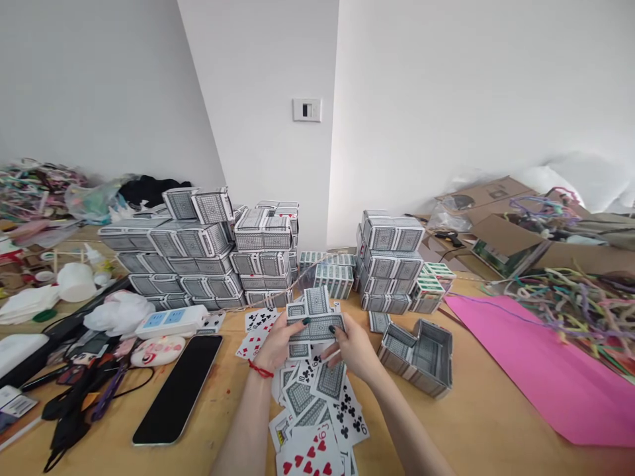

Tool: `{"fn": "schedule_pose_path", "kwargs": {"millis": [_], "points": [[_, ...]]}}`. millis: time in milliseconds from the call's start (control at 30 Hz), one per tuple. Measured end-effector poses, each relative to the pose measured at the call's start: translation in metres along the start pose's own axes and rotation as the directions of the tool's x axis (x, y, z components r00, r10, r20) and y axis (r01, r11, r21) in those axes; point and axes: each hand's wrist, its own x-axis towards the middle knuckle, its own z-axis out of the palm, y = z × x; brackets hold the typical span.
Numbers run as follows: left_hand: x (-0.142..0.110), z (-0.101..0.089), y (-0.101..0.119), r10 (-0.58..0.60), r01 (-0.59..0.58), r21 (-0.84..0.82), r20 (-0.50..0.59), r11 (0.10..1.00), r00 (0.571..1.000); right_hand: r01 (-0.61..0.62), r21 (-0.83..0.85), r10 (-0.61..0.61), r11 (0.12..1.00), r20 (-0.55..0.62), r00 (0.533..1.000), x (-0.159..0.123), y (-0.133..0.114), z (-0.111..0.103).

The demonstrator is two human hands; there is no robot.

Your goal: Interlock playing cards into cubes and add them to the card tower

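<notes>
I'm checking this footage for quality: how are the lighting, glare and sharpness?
Head view: light is bright and diffuse, with soft shadows on the table; the colourful tangle at far left looks soft and stretched, perhaps from a wide lens; the held card shows its back pattern without glare, and the phone has no strong reflection.

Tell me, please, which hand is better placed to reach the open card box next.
Probably the right hand: it is nearer the open card box, while the left hand sits on the far side of the held cards.
</notes>
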Motion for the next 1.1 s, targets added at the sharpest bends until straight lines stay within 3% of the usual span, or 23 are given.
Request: {"fn": "schedule_pose_path", "kwargs": {"millis": [100, 200, 300, 367, 433, 500, 567, 633, 700, 767, 933, 1100], "points": [[0.001, 0.0, 0.002, 0.003, 0.002, -0.12, 0.038, 0.993, 0.999, 0.132, 0.052, -0.13, 0.99, -0.056, 0.99, 0.002, -0.005, -0.004], [-0.002, 0.001, 0.012, 0.028, 0.015, -0.273, 0.151, 0.962, 0.988, 0.27, 0.033, -0.265, 0.962, -0.106, 0.958, 0.0, -0.011, -0.012], [-0.006, 0.002, 0.023, -0.049, 0.127, -0.326, 0.238, 0.937, 0.97, 0.344, -0.009, -0.343, 0.939, -0.106, 0.933, -0.004, -0.018, -0.018], [-0.006, 0.0, 0.024, -0.126, 0.188, -0.283, 0.223, 0.94, 0.967, 0.347, -0.033, -0.348, 0.937, -0.072, 0.935, -0.006, -0.02, -0.019], [-0.004, -0.002, 0.021, -0.152, 0.181, -0.215, 0.143, 0.96, 0.978, 0.35, -0.077, -0.353, 0.934, -0.045, 0.934, -0.007, -0.019, -0.02], [-0.001, -0.006, 0.014, -0.15, 0.159, -0.143, 0.074, 0.977, 0.986, 0.365, -0.119, -0.377, 0.923, -0.097, 0.921, -0.005, -0.016, -0.02], [0.002, -0.008, 0.008, -0.134, 0.137, -0.093, 0.047, 0.986, 0.99, 0.333, -0.08, -0.343, 0.939, -0.22, 0.913, 0.0, -0.01, -0.019], [0.004, -0.009, 0.006, -0.065, 0.066, -0.078, 0.017, 0.995, 0.998, 0.244, 0.061, -0.213, 0.968, -0.316, 0.925, 0.005, -0.003, -0.018], [0.005, -0.008, 0.005, -0.003, 0.003, -0.065, -0.006, 0.998, 1.0, 0.148, 0.214, -0.077, 0.965, -0.307, 0.949, 0.009, 0.004, -0.016], [0.005, -0.006, 0.005, -0.015, 0.014, -0.031, -0.012, 0.999, 1.0, 0.092, 0.28, -0.016, 0.956, -0.262, 0.965, 0.013, 0.012, -0.012], [0.001, -0.007, 0.007, -0.16, 0.162, 0.07, -0.026, 0.984, 0.987, 0.067, 0.28, 0.007, 0.958, -0.256, 0.967, 0.017, 0.028, -0.002], [-0.003, -0.012, 0.007, -0.172, 0.171, 0.101, -0.003, 0.98, 0.985, 0.069, 0.271, -0.006, 0.96, -0.229, 0.973, 0.018, 0.037, -0.003]]}}
